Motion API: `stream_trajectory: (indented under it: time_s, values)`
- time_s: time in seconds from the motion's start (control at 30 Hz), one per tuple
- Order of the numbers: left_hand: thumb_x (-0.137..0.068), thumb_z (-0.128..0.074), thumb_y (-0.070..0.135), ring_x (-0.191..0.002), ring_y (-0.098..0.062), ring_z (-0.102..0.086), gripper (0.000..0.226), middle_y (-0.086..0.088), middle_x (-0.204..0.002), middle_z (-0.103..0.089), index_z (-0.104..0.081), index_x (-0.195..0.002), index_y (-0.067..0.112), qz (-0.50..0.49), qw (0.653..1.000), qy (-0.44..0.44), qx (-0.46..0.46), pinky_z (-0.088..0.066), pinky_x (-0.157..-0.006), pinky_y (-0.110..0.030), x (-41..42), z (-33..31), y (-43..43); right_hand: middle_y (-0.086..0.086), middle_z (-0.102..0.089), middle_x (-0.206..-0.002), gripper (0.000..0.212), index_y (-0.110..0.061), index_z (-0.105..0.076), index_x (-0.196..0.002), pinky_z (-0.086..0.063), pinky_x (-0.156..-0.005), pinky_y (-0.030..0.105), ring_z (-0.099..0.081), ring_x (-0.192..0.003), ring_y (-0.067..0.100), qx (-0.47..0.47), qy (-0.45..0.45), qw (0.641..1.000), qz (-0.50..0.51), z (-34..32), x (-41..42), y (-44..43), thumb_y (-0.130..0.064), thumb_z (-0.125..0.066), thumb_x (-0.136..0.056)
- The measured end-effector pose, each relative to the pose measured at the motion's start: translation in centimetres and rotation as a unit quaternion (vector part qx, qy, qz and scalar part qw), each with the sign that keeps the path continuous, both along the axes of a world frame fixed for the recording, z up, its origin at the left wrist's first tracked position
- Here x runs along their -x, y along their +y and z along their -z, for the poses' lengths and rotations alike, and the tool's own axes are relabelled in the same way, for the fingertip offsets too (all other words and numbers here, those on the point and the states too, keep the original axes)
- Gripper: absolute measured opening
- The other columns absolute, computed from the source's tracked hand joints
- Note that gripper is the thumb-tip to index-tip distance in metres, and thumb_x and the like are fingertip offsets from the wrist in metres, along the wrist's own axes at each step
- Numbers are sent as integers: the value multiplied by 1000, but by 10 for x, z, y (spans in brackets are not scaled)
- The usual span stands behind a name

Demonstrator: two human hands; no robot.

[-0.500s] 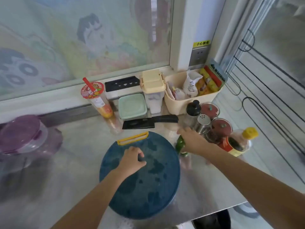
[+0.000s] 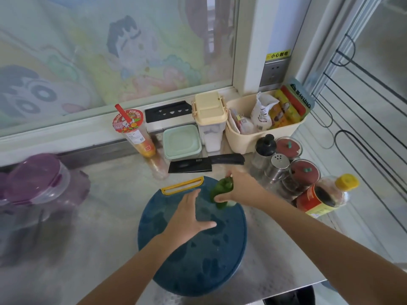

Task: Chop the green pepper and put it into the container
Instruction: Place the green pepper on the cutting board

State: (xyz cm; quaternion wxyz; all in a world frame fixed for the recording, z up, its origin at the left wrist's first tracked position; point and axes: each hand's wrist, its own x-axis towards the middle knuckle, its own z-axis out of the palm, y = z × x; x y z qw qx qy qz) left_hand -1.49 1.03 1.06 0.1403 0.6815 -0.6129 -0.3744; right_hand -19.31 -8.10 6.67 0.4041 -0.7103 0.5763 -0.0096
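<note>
My right hand (image 2: 241,188) grips a green pepper (image 2: 221,191) and holds it over the far right part of the round blue cutting board (image 2: 198,260). My left hand (image 2: 189,214) lies open over the board with its fingers spread, just left of the pepper. A black cleaver (image 2: 204,164) lies on the counter behind the board. A pale green lidded container (image 2: 182,142) stands behind the cleaver.
A drink cup with a red straw (image 2: 134,133) stands at the back. A cream caddy of packets (image 2: 264,122), jars, a shaker (image 2: 277,168) and an oil bottle (image 2: 323,197) crowd the right. A purple-lidded tub (image 2: 37,186) sits left. The counter edge runs along the front right.
My right hand has carried the pepper from beside the board's right edge onto the board. My left hand has opened its fingers and moved toward the pepper.
</note>
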Motion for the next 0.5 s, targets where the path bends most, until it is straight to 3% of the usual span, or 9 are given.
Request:
stream_trajectory:
  time_s: [0.07, 0.2, 0.37, 0.43, 0.5]
  values:
    - [-64, -80, 48, -131, -11, -35, 103, 5, -141, -33, -21, -145, 23, -18, 999, 21, 30, -35, -110, -33, 2, 0, 2, -3, -56, -95, 62, -19, -45, -107, -47, -59, 22, -54, -78, 7, -55, -40, 998, 9, 4, -14, 9, -50, -80, -67]
    - [-61, -84, 43, -120, -11, -47, 94, 4, -132, -44, -33, -137, 19, -60, 995, 30, 68, -44, -100, -24, -3, 2, 8, 2, -60, -102, 55, -17, -44, -108, -60, -74, 34, -65, -88, 17, -151, -126, 980, 42, 17, -35, 22, -48, -74, -75]
    - [-63, -84, 39, -113, -5, -44, 92, 7, -128, -39, -32, -137, 19, -53, 992, 5, 110, -42, -96, -18, -9, -1, 21, 5, -60, -107, 48, -15, -45, -108, -60, -71, 28, -66, -91, 17, -222, -149, 963, -18, 17, -42, 19, -45, -70, -80]
    - [-64, -83, 35, -111, -10, -50, 83, 3, -125, -44, -38, -131, 18, -65, 992, -4, 105, -46, -93, -21, -11, -1, 21, 7, -59, -110, 47, -11, -47, -113, -58, -69, 23, -65, -93, 19, -240, -151, 958, -43, 15, -44, 12, -49, -60, -87]
    - [-64, -83, 30, -108, -14, -53, 77, 1, -120, -47, -40, -127, 18, -87, 992, -12, 89, -46, -90, -22, -14, 0, 20, 12, -60, -115, 49, -7, -50, -118, -55, -77, 27, -63, -94, 21, -222, -140, 964, -47, 16, -46, -1, -50, -47, -94]
